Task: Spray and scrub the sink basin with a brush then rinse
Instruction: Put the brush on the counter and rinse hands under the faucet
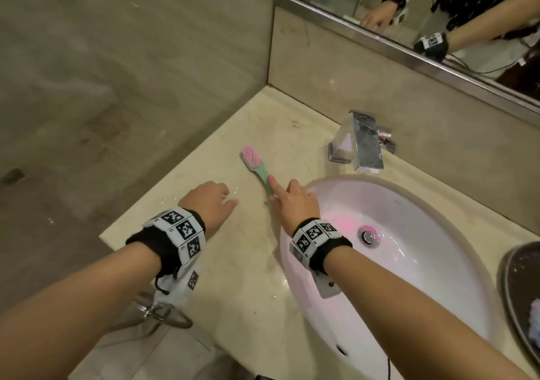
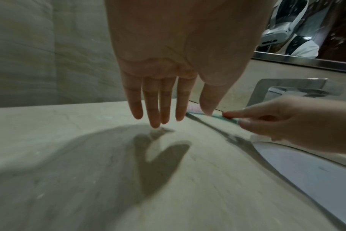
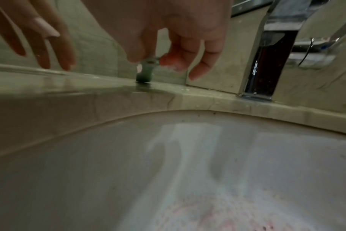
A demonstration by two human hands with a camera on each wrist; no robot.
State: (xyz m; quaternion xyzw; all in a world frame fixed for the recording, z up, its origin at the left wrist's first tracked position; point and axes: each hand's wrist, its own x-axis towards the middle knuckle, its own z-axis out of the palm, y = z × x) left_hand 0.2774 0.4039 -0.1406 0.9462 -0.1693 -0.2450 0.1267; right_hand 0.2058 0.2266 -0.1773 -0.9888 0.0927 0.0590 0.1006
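Brush (image 1: 254, 166) lies flat on countertop (image 1: 239, 265) left of the sink basin (image 1: 409, 263); right hand (image 1: 295, 201) pinches its green handle end, index finger laid along it. Left hand (image 1: 211, 201) hovers spread and empty nearby. Pink speckles near the drain (image 1: 368, 236) suggest cleaner applied; scrubbing and rinsing look still to do.

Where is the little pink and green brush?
In the head view the brush lies on the counter left of the sink, its handle pinched by the right hand.

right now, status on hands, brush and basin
Left hand open, fingers straight over the countertop. Right hand pinching the brush by its handle end, brush lying flat on the counter. Sink basin has pink residue. Nothing in the way.
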